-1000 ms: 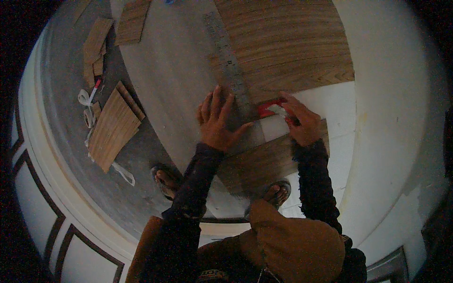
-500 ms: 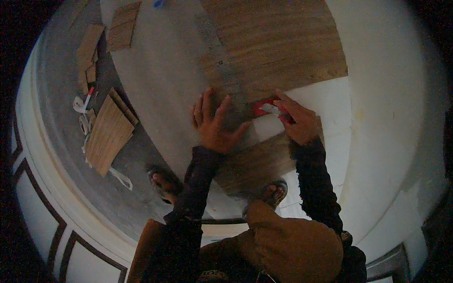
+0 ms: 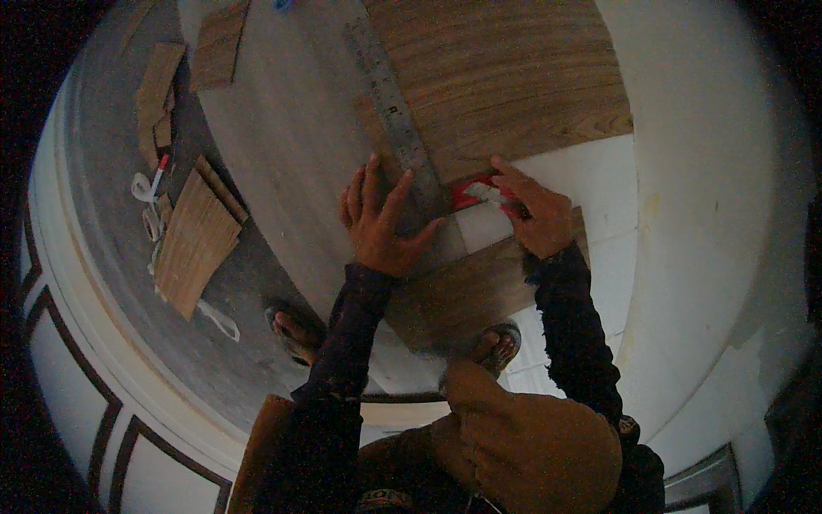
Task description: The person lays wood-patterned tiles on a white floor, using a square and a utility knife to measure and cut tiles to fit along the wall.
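Observation:
My left hand lies with its fingers spread over the lower end of a long metal ruler. The ruler runs along the left edge of a wood-grain plank. My right hand is closed on a red-and-silver hand tool, its shape too blurred to name surely. The tool sits just right of the ruler's near end, at the plank's lower edge. Below both hands is another wood-grain plank, with a pale strip of floor between the two planks.
Several cut plank pieces lie on the grey floor at left, beside a red-and-white marker-like stick and white scraps. A pale wall curves along the right. My sandalled feet are near the lower plank.
My left hand has shifted slightly left and the right hand a little too, with the tool still in it. The ruler shows more sharply now.

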A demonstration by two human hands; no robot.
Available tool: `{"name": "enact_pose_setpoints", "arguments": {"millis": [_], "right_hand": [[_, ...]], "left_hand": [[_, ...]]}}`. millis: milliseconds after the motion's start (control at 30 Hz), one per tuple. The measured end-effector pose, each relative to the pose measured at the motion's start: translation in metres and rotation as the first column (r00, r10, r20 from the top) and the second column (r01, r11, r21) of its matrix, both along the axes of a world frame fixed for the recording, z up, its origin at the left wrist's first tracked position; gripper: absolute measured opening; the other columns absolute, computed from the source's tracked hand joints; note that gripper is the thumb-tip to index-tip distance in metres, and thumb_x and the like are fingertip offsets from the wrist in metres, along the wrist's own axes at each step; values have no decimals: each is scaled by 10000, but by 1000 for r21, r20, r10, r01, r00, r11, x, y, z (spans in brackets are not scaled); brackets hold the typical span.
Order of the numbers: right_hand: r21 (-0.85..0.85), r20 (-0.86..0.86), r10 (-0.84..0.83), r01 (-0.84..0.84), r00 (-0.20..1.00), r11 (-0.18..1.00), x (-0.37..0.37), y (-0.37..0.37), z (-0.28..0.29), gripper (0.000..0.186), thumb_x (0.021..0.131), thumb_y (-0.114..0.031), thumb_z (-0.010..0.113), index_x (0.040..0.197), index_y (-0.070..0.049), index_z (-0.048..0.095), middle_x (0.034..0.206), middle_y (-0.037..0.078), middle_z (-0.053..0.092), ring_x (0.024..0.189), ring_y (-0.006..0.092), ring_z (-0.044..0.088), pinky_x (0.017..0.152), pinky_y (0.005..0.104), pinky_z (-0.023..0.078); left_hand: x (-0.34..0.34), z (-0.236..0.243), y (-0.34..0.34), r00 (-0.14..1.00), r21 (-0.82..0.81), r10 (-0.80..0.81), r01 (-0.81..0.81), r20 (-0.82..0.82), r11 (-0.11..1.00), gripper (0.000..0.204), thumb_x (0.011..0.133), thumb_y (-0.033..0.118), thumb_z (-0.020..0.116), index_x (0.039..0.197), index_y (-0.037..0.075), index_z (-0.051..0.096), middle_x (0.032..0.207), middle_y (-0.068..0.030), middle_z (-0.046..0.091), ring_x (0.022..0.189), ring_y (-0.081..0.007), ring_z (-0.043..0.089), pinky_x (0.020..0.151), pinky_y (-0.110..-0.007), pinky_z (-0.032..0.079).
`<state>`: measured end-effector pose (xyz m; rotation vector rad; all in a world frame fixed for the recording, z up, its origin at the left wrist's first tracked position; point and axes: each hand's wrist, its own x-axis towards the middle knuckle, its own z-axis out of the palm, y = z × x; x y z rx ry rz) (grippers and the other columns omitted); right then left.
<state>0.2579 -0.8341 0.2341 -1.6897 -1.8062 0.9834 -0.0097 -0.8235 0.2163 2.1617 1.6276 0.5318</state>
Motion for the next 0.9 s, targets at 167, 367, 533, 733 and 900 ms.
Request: {"name": "enact_pose_setpoints", "arguments": {"millis": [167,367,533,733,900], "right_hand": [[-30,-12,-29,29,999,999,8,0,-4,631,717,98,738,1289,-148,639,1248,83,683,1031,222,711,811,328,595],[-37,-86,-108,105,990,994,5,5,2,626,732,89,752,1300,-148,633,1242,90,684,1045,212,707,827,319,591],[-33,-21,-95,94,995,995,5,9,7,625,734,69,769,1305,-143,629,1256,91,679,1036,208,708,829,316,589],[-174,16,-119,120,993,977,0,16,22,554,731,75,760,1235,-132,659,1271,59,677,1054,202,703,834,317,584],[-26,55,3,-1,998,1000,7,8,5,687,780,71,716,1404,-168,558,1264,90,680,1083,247,695,859,315,569]], "left_hand": [[4,3,1,1000,-33,-11,10,-11,999,816,678,470,847,1414,274,554,1586,-142,332,1437,-357,310,1166,-512,195],[6,3,4,1000,-22,19,-19,-13,1000,833,679,505,844,1410,239,547,1576,-133,356,1432,-357,323,1164,-495,210],[7,1,8,999,-37,47,-47,-7,998,843,673,558,832,1384,201,555,1568,-126,377,1427,-339,348,1165,-494,206],[5,-4,14,1000,12,16,-16,-27,1000,864,653,587,830,1381,210,559,1570,-127,374,1429,-339,347,1166,-494,206],[-2,-11,11,1000,62,-21,19,22,998,860,687,543,835,1422,219,528,1586,-132,347,1451,-349,311,1174,-505,191]]}}
